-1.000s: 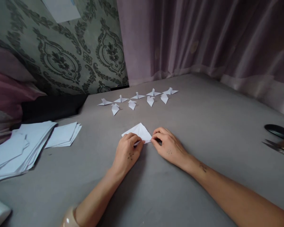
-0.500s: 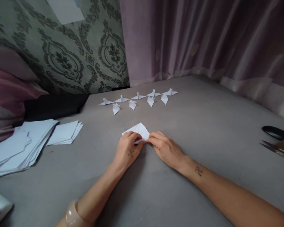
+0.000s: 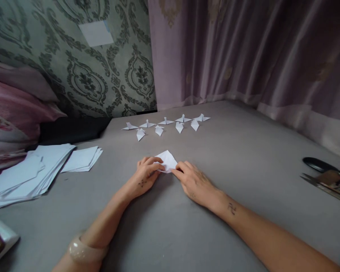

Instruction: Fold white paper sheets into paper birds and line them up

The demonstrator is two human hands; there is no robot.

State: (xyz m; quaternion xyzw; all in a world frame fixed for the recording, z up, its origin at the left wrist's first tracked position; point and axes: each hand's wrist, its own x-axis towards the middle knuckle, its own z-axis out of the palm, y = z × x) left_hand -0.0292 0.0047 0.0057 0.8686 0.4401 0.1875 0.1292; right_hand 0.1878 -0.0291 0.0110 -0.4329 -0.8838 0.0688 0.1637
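Note:
A partly folded sheet of white paper lies on the grey surface between my two hands, one corner pointing away from me. My left hand is closed at its left edge, fingers over the paper and thumb beneath them. At the near right edge, my right hand pinches the paper between thumb and curled fingers. Beyond my hands stand several small folded paper birds in a row, with several kite-shaped folded papers just in front of them.
To the left lie a stack of white sheets and a smaller pile of cut paper. Scissors and a black mouse-like object are at the right. A white roll-like object sits at the lower left. A curtain hangs behind.
My left hand has slid leftward along the paper, its fingers now lower and flatter. The right hand stays at the right corner. The view has tilted up slightly.

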